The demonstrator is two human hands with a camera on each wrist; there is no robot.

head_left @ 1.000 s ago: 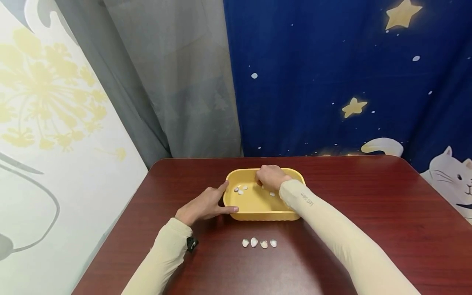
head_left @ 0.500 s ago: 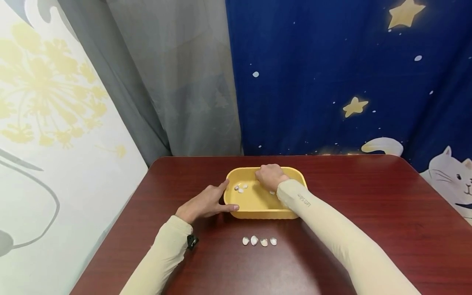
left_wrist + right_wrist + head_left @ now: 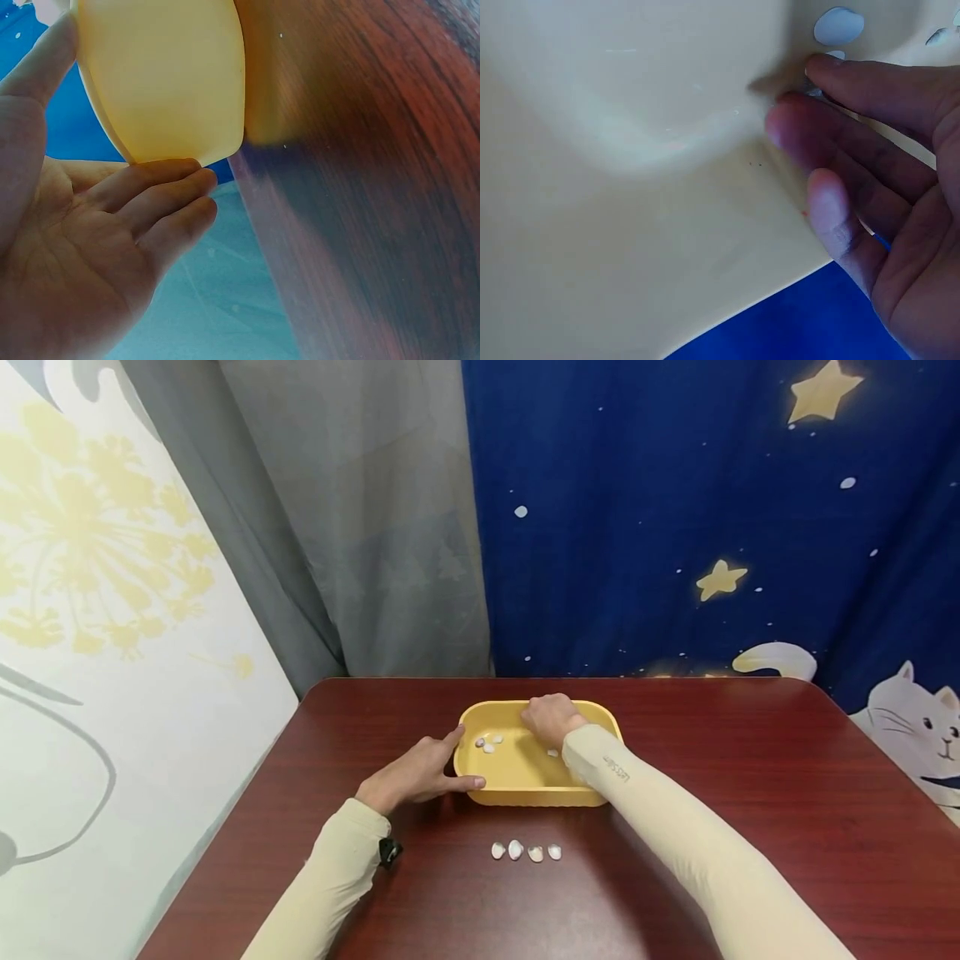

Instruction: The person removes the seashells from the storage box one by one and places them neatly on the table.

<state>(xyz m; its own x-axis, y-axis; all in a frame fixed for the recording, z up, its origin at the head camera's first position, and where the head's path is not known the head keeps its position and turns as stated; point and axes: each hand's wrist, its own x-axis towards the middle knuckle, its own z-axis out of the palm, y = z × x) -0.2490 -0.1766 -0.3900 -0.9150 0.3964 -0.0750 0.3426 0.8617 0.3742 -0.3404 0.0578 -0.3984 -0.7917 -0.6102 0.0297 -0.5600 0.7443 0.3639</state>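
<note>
A yellow plastic tub (image 3: 517,797) stands on the table. My left hand (image 3: 420,772) touches its left end, thumb at the near rim and forefinger farther back. In the left wrist view the other fingers (image 3: 165,206) lie fairly straight beside the outer wall. Inside the tub, my right hand (image 3: 553,720) reaches down near the back. The right wrist view shows its thumb and a finger (image 3: 840,71) pinching a small seashell (image 3: 812,84), mostly hidden. Another white seashell (image 3: 838,26) lies close by. Small shells (image 3: 488,748) gather at the tub's left end.
On the table (image 3: 420,902), several pale seashells (image 3: 515,850) form a row between the tub and me. A grey and blue curtain (image 3: 600,527) hangs behind the table. To the left is a white wall (image 3: 150,727) with a yellow floral print.
My right hand has settled slightly lower and farther into the tub since a second ago. The left hand and the row of seashells stay put; the view shifts a little.
</note>
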